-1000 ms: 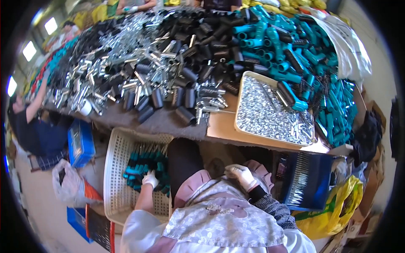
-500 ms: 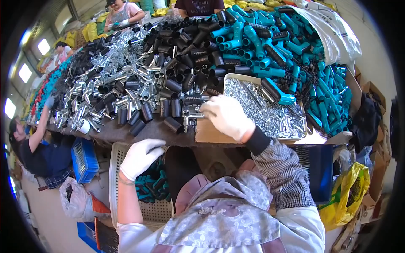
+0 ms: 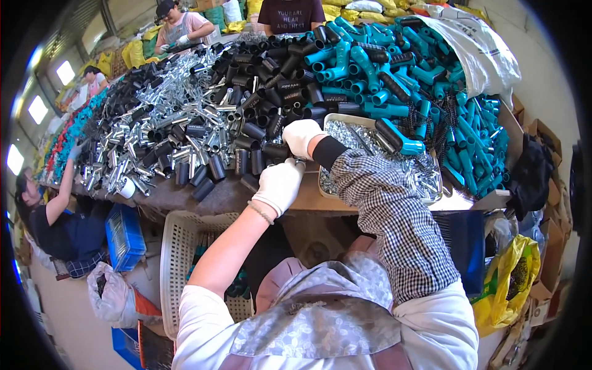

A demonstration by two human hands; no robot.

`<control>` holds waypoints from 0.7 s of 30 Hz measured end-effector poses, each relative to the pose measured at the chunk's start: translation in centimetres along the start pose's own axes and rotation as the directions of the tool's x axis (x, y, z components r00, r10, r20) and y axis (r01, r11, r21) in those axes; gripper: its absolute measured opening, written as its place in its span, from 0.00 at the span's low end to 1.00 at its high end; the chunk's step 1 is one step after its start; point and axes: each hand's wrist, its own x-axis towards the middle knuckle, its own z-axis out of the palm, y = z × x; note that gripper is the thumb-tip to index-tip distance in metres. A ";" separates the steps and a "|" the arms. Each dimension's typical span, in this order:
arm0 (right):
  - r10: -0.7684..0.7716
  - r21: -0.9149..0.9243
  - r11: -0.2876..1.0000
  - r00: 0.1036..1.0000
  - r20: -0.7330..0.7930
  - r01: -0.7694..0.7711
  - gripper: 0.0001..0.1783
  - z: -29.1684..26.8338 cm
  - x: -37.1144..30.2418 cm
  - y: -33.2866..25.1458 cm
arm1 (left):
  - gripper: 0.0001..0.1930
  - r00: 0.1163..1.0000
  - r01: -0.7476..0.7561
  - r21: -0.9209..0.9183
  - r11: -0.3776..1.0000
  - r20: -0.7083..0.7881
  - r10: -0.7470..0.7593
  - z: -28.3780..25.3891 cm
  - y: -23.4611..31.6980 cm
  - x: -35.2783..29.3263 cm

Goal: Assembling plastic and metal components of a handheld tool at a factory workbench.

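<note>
My left hand (image 3: 280, 185), in a white glove, is at the table's front edge with its fingers closed on a small metal part (image 3: 300, 162), of which only a bit shows. Just above it, my right hand (image 3: 303, 137), also gloved, is curled with its fingertips down by the pile; what it grips is hidden. Black cylindrical sleeves (image 3: 258, 161) lie right beside both hands. A shallow tray (image 3: 322, 186) of small metal pieces stands to the right, with a teal-and-black handle (image 3: 399, 135) lying on top.
Shiny metal tubes (image 3: 126, 151) are heaped on the left. Teal handles (image 3: 394, 68) pile up at the back right beside a white sack (image 3: 478, 52). Below the table edge stands a cream perforated basket (image 3: 169, 265) holding teal parts. Co-workers sit around the table, one at the left (image 3: 52, 203).
My left hand has risen from above the basket to the table edge and closed on a metal part. My right hand has moved slightly left and up, and its fingers have curled.
</note>
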 end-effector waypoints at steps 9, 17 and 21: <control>-0.038 -0.114 0.993 0.997 -0.061 0.031 0.12 -2.3 -1.1 1.4 | 0.10 0.987 0.015 -0.004 1.000 0.159 -0.015 0.2 0.1 2.2; 0.462 0.882 0.470 0.857 -0.228 -0.019 0.30 -7.8 -12.0 0.5 | 0.11 0.898 0.326 -0.483 0.813 -0.111 -0.426 -4.1 -3.6 1.0; 0.477 0.973 -0.187 0.878 -0.029 0.134 0.32 -5.7 -19.5 -1.6 | 0.07 0.784 0.217 -0.965 0.145 0.084 -0.615 -7.4 -0.9 -2.0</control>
